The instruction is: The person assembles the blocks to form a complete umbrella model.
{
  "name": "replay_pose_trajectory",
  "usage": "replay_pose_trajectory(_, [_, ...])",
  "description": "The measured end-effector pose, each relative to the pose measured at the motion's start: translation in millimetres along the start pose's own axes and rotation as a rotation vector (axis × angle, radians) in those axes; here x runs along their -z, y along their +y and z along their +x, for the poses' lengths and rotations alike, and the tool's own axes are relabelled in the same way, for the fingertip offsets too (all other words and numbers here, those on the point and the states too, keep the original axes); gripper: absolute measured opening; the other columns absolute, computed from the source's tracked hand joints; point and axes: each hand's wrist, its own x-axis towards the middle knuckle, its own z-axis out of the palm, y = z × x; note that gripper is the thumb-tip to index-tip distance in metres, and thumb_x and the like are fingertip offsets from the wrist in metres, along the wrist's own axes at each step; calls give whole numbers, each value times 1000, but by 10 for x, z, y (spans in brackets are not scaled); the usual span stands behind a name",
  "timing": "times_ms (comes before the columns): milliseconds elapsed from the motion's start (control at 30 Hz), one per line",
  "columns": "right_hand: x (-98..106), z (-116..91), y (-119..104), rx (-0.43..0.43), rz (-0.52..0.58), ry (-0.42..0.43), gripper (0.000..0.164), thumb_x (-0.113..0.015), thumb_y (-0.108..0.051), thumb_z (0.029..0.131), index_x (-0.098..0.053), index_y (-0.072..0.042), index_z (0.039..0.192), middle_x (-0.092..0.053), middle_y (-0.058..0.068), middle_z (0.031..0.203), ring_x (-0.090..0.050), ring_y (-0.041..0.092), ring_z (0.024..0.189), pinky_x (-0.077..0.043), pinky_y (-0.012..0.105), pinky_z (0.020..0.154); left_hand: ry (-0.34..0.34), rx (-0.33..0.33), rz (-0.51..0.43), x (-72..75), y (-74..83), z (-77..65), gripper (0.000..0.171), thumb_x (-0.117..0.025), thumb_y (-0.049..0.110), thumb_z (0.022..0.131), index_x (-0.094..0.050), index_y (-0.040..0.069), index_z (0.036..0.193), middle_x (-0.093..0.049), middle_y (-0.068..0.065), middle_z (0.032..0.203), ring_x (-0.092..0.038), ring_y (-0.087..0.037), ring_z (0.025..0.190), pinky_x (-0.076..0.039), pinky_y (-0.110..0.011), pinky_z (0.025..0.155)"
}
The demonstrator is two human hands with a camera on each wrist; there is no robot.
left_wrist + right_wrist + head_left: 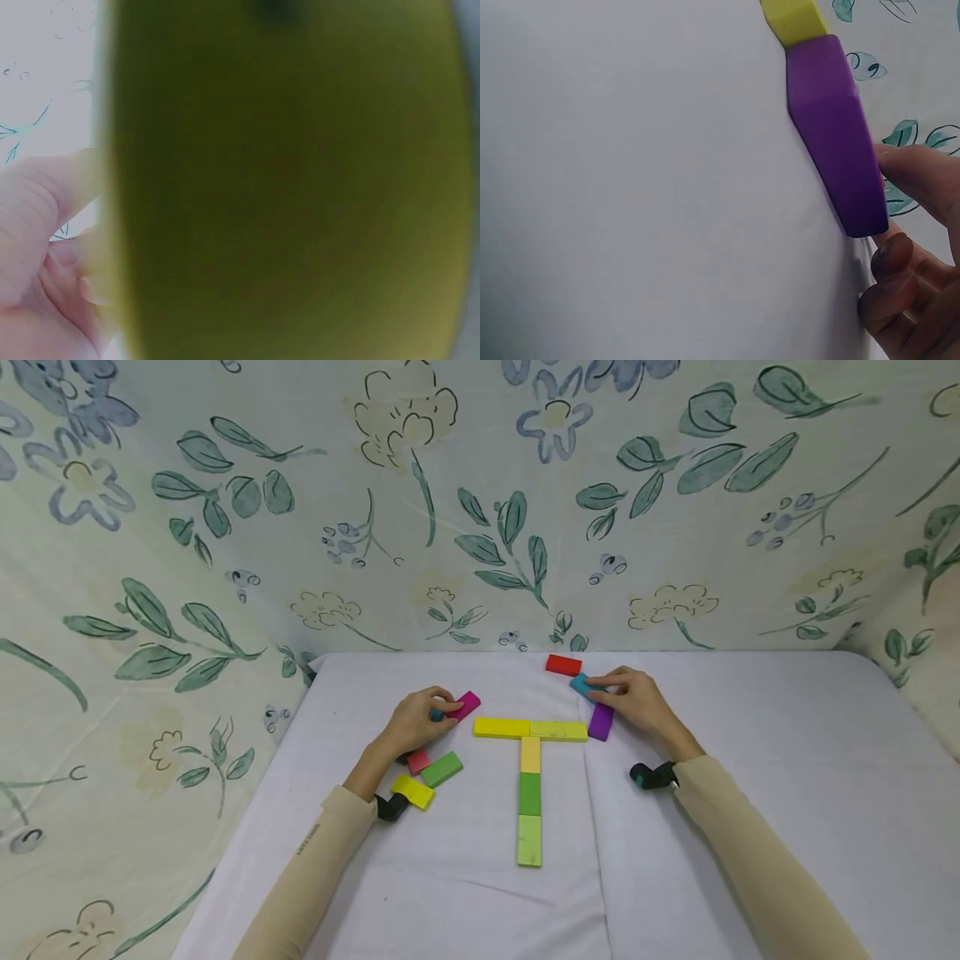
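My left grip (416, 722) is pinched together on the near end of a magenta block (469, 702), close to the centre of the frame; a blue-teal block (437, 715) shows through the gap between my fingers, mostly hidden. My right grip (637, 700), right of centre, has thumb and finger clamped on a light blue block (583, 685), which lies slanted on the white-covered desk (787, 743). A red block (563, 665) lies just above and left of it, and a purple block (601, 723) just below.

At lower centre, two yellow blocks (501, 727) form a crossbar, with the purple one beside its right end. Beneath it runs a stem: an orange-yellow block (530, 754), a dark green block (529, 794) and a light green block (528, 841), end to end.

Left of that, near my left wrist, lie a pinkish-red block (417, 762), a mid-green block (442, 770) and a bright yellow block (412, 792). A blurred yellow shape (292, 187) fills most of the left wrist view.
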Motion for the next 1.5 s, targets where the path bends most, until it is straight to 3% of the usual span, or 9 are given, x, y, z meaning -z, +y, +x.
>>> replay_pose_trajectory(567, [-33, 42, -70, -11, -7, -25, 38, -74, -30, 97, -72, -17, 133, -61, 12, 117, -48, 26, 95, -42, 28, 70, 0, -5, -3, -11, -16, 8, 30, -76, 18, 95, -76, 11, 125, -68, -8, 129, -62, -28, 105, -53, -44, 97])
replay_pose_trajectory(767, [-20, 26, -31, 1, -16, -48, 37, -73, -31, 98, -72, -19, 133, -61, 12, 119, -48, 26, 98, -42, 31, 74, 3, -14, -16, -17, -25, 14, 31, -76, 19, 95, -76, 10, 124, -68, -8, 127, -61, -26, 100, -52, -40, 90])
replay_pose_trajectory(1133, [-5, -2, 27, 15, -7, -60, 37, -72, -33, 99, -72, -18, 133, -61, 12, 120, -48, 26, 100, -43, 32, 78, 18, 34, -72, -15, -69, 59, 29, -77, 23, 95, -78, 12, 122, -69, -7, 124, -60, -23, 98, -50, -31, 83])
replay_pose_trajectory(1500, [19, -60, 35, 28, -3, -66, 39, -68, -32, 101, -68, -20, 139, -59, 13, 121, -47, 26, 99, -42, 29, 76, -16, 25, -81, 29, -75, 110, 28, -77, 22, 94, -78, 12, 121, -69, -9, 122, -63, -23, 95, -50, -27, 79])
